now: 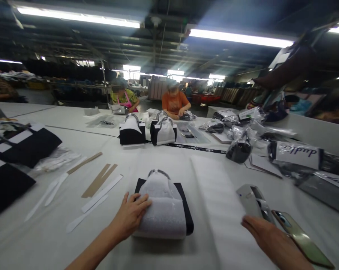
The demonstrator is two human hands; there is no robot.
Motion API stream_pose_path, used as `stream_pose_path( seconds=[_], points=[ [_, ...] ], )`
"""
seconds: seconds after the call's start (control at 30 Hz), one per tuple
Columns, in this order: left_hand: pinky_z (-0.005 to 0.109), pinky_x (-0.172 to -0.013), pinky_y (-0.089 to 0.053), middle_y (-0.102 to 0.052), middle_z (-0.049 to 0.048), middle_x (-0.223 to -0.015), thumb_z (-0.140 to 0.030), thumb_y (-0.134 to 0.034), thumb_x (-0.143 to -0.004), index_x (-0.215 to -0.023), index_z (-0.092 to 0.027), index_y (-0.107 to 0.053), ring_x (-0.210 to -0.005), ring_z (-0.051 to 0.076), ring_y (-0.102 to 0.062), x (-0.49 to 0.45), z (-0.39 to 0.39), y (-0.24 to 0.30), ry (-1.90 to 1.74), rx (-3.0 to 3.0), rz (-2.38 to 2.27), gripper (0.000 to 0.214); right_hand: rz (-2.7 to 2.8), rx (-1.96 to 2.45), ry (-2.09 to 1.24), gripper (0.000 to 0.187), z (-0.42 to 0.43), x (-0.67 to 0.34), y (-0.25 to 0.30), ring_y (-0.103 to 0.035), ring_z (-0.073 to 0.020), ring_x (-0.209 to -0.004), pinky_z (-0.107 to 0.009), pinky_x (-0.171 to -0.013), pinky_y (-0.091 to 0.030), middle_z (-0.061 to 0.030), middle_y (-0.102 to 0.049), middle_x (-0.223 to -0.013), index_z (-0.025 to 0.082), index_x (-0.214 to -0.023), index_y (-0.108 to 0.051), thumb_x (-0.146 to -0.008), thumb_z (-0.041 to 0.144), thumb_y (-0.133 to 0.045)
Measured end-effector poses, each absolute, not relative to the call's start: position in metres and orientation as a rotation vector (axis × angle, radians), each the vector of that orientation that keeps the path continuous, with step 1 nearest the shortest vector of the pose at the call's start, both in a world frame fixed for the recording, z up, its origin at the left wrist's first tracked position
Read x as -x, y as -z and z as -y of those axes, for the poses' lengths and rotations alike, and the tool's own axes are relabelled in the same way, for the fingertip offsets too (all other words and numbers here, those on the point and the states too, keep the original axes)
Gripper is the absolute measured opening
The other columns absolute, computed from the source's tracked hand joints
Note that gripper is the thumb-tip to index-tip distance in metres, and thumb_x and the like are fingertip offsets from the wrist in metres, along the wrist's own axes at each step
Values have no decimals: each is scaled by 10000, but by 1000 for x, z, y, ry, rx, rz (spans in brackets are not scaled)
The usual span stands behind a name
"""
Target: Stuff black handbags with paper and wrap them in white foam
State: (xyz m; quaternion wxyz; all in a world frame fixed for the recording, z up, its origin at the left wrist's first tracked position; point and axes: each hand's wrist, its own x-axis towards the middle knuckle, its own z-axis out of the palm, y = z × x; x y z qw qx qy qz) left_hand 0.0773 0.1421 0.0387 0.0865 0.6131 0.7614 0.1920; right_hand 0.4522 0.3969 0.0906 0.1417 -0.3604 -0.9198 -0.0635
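Note:
My left hand (134, 213) lies with spread fingers on the left side of a black handbag (188, 210). A translucent white foam sheet (162, 215) is wrapped over the bag's front, and the handle shows at the top. To the right, my right hand (270, 236) is stretched out with its fingers side by side, slightly blurred. Its fingertips are beside a grey tape dispenser (249, 198); whether they touch it I cannot tell. Beneath and left of that hand runs a long strip of white foam sheets (214, 202). A phone (301, 236) lies right of the dispenser.
Cardboard strips (98, 182) and white paper strips (102, 195) lie at left, near black bags (26, 144). Two part-wrapped bags (132, 131) stand farther back. Plastic-wrapped bags (296, 155) crowd the right. Two co-workers (175, 101) sit across the table.

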Motion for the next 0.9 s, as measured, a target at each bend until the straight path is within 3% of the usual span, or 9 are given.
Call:
stream_pose_path(
  seconds=[0.13, 0.23, 0.37, 0.6, 0.77, 0.9],
  points=[
    [581, -1064, -277, -593, 65, -1261, -268, -405, -893, -1270, -256, -472, -1152, 264, -478, -67, -144, -36, -726, -1738, -2226, 383, 3054, 338, -343, 284, -351, -333, -161, -600, -158, -711, -253, -674, -450, -45, -642, -750, 225, -812, -651, -934, 337, -421],
    [567, -1072, -279, -581, 68, -1279, -280, -447, -873, -1316, -212, -384, -1140, 256, -478, -64, -144, -35, -819, -1691, -2177, 452, 3156, -234, -717, 234, -326, -256, -194, -591, -127, -768, -221, -741, -431, -31, -657, -774, 212, -863, -683, -933, 289, -473],
    [577, -1064, -285, -581, 63, -1286, -289, -464, -872, -1369, -207, -289, -1117, 263, -478, -62, -144, -33, -893, -1669, -2150, 533, 3284, -646, -730, 167, -323, -182, -186, -593, -116, -721, -215, -725, -419, -20, -676, -771, 189, -871, -711, -888, 242, -554],
    [511, -1009, -406, -570, 101, -1239, -228, -465, -858, -1413, -186, -217, -1118, 259, -481, -59, -145, -28, -998, -1671, -2136, 610, 3474, -576, -240, 116, -336, -114, -132, -580, -148, -622, -247, -612, -374, 16, -686, -652, 240, -802, -753, -783, 232, -639],
    [411, -961, -482, -586, 108, -1173, -193, -474, -842, -1401, -188, -252, -1096, 227, -506, -59, -146, -30, -1041, -1619, -2093, 601, 3522, -381, -250, 84, -334, -99, -112, -561, -157, -594, -263, -615, -376, 12, -655, -570, 240, -706, -745, -716, 241, -662],
    [395, -959, -495, -588, 108, -1193, -157, -466, -842, -1428, -174, -203, -1130, 234, -492, -59, -147, -27, -1030, -1734, -2098, 643, 3522, -258, -279, 98, -334, -94, -102, -502, -140, -499, -264, -552, -364, 21, -585, -469, 240, -581, -706, -667, 207, -673]
  ],
)
